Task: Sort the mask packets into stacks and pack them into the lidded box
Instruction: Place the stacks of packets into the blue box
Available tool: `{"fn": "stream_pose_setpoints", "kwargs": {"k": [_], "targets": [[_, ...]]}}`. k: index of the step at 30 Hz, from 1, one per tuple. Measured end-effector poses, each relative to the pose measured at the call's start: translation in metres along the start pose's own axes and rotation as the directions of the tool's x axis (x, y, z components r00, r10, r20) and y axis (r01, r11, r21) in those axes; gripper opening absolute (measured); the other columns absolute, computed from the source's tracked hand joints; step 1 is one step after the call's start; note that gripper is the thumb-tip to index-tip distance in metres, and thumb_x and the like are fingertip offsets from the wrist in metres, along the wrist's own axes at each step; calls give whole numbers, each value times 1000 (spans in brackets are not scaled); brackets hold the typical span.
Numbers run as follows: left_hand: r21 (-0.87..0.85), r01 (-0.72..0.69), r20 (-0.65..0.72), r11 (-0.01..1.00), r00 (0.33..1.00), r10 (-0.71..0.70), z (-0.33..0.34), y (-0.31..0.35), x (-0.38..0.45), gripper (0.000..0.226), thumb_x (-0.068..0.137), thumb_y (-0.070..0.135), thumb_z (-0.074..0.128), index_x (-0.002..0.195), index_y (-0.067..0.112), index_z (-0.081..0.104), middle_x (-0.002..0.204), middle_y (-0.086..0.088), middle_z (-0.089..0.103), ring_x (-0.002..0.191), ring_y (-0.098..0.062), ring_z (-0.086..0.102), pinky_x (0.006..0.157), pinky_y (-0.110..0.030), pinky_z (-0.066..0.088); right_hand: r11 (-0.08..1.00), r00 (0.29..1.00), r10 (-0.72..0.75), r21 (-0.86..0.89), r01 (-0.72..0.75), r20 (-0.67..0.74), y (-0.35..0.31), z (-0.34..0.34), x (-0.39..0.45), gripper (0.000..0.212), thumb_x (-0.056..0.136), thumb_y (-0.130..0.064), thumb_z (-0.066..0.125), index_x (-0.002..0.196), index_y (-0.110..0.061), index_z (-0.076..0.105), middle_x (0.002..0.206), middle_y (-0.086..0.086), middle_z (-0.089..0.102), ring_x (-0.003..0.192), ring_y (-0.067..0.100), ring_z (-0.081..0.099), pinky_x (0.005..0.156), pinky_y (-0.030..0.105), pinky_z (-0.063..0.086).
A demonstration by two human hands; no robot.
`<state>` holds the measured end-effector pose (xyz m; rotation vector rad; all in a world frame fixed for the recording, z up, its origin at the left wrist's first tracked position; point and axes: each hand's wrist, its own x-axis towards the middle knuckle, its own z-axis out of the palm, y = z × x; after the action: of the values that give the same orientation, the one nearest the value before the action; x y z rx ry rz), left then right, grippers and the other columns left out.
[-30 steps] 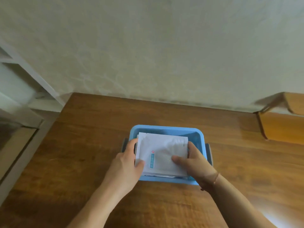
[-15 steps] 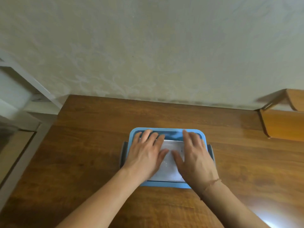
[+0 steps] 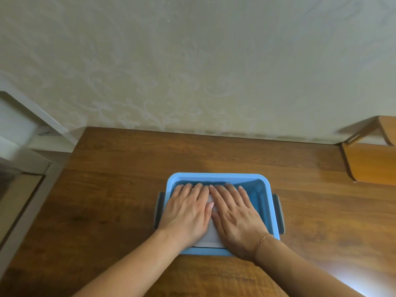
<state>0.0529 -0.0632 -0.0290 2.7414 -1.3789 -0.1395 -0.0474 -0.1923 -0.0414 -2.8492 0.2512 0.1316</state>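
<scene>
A blue plastic box (image 3: 216, 176) with dark side latches stands on the wooden table (image 3: 111, 189), without a lid on it. White mask packets (image 3: 211, 237) lie inside, mostly hidden under my hands. My left hand (image 3: 187, 213) lies flat with straight fingers, pressing on the left part of the packets. Beside it, my right hand (image 3: 234, 215) presses flat on the right part, with a thin bracelet at the wrist. The two hands touch side by side at the forefingers.
The table meets a pale patterned wall (image 3: 192, 71) at the back. A wooden chair (image 3: 372, 159) stands at the right edge. To the left of the table is a white frame (image 3: 27, 116). No lid shows in view.
A second ago both hands gripped the packet stack by its sides above the box. The stack has gone down into the box, and both hands now lie flat on it, closer together.
</scene>
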Motion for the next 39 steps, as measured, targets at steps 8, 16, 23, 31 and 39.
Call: {"fn": "stream_pose_setpoints", "kwargs": {"k": [8,16,23,31,39], "targets": [[-147,-4,-80,989,997,-8,-4,-6,-8,61,99,49,17,147,18,38,146,0,48,138,-16,40,120,-41,23,999,997,-15,38,18,-81,-2,-12,-7,61,97,-49,31,148,-15,29,151,4,41,143,29,32,115,52,24],[-761,469,163,448,806,-569,-2,-18,-55,70,90,62,34,153,37,16,160,9,23,144,-13,28,109,-38,35,42,806,477,907,-419,351,-1,-31,-36,41,88,-34,65,127,-26,53,121,-6,66,106,11,64,88,31,55],[-768,497,216,404,795,-567,0,-25,-43,61,97,58,36,152,45,13,159,12,25,141,-17,35,108,-50,41,-185,694,392,791,-583,604,9,-34,-5,29,96,-37,55,112,-14,62,101,3,69,92,18,65,73,34,52],[-715,464,106,522,811,-576,8,-21,-49,51,102,47,30,152,42,20,155,10,31,133,-8,38,99,-33,39,-139,722,280,770,-622,633,7,-26,6,37,92,-22,62,126,-9,55,112,12,71,99,27,69,77,38,58],[-520,-8,-285,854,944,-164,-24,-50,-30,47,100,41,40,140,17,48,144,1,50,134,-10,44,108,-33,42,612,866,486,662,-433,118,1,-64,-33,37,88,-28,68,122,-29,52,107,-18,58,86,-2,57,73,7,45]]}}
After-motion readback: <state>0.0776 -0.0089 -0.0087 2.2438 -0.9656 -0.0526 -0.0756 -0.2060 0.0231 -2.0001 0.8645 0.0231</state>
